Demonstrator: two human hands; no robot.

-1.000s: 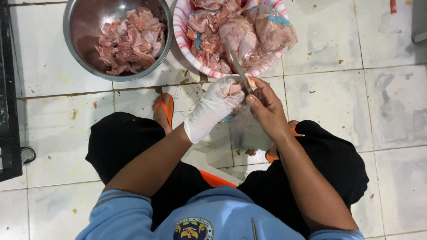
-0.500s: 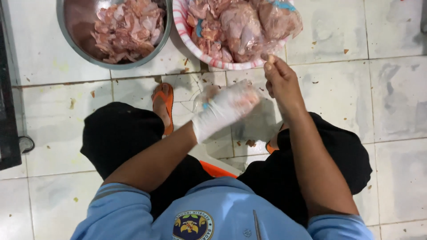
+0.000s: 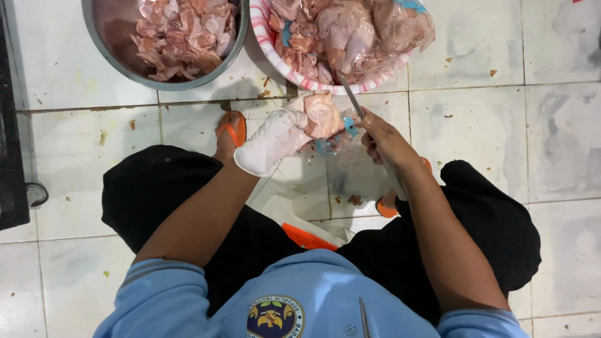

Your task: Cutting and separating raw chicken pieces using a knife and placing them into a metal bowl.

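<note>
My left hand (image 3: 273, 139), in a white glove, grips a pale raw chicken piece (image 3: 323, 115) above the tiled floor. My bare right hand (image 3: 385, 141) is closed around the handle of a knife (image 3: 350, 95), its blade pointing up beside the meat. Under the chicken piece lies clear plastic with blue bits (image 3: 332, 145). Just beyond my hands stands a red-and-white striped bowl (image 3: 270, 45) full of bagged raw chicken. A metal bowl (image 3: 119, 65) with several cut chicken pieces is at the top left.
I squat on white floor tiles (image 3: 513, 125) dotted with small scraps. My feet wear orange sandals (image 3: 233, 129). A dark object (image 3: 11, 144) runs along the left edge. A white and orange thing (image 3: 300, 229) lies between my legs.
My left hand has drawn the chicken piece back toward me. My right hand dropped from the striped bowl's rim to beside the meat, and the knife shows again.
</note>
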